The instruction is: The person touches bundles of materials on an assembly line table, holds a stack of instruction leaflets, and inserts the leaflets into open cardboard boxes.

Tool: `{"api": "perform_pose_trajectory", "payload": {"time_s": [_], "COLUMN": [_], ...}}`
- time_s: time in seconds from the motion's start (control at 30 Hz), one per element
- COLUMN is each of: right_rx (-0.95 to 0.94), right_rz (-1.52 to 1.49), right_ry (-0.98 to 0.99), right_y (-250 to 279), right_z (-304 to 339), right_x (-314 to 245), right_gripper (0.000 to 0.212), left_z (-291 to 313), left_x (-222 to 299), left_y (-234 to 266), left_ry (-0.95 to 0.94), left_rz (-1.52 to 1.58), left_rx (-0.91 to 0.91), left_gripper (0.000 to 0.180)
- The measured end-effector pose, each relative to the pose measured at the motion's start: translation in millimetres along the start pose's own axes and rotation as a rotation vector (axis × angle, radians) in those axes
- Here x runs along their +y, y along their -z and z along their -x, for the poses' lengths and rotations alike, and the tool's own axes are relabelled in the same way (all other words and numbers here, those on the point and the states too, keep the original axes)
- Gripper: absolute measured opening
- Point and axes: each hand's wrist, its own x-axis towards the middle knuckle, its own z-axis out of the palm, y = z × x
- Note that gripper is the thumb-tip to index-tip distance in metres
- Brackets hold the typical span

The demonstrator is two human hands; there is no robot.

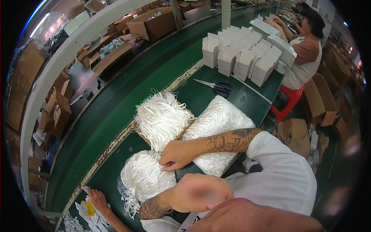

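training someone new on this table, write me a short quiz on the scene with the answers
1. True or false: the scissors lie between the white cartons and the clear plastic bag.
2. What colour is the tape roll? A red, B blue, C yellow.
3. What lies nearest the person's right hand?

Key: 1 true; 2 C; 3 the bundles of white cords.

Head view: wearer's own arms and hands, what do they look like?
Right forearm and left forearm both carry dark tattoos. Plain white sleeves: right sleeve loose, ending near the elbow; left sleeve mostly hidden. Right hand is ungloved; left hand too obscured to describe.
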Motion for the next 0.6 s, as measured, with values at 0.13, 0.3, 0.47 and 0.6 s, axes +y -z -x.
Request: {"api": "perform_pose_trajectory", "payload": {"time_s": [0.13, 0.3, 0.47, 0.6], "right_rx": [-0.003, -0.008, -0.009, -0.007], "right_rz": [0.005, 0.01, 0.008, -0.005], "right_ry": [-0.003, -0.004, -0.004, -0.004], "right_y": [-0.1, 0.5, 0.6, -0.2], "right_z": [0.1, 0.1, 0.2, -0.4], "right_x": [-0.2, -0.1, 0.0, 0.3], "right_gripper": [0.031, 0.03, 0.03, 0.03], "left_z": [0.3, -0.5, -1.3, -1.9], "left_x": [2.0, 3.2, 5.5, 4.6], "left_y": [-0.7, -0.1, -1.0, -0.6], "left_ry": [0.023, 0.013, 0.016, 0.008], "left_rz": [0.005, 0.008, 0.009, 0.023], "left_rx": [0.019, 0.024, 0.039, 0.044], "left_gripper": [0.012, 0.011, 0.01, 0.009]}}
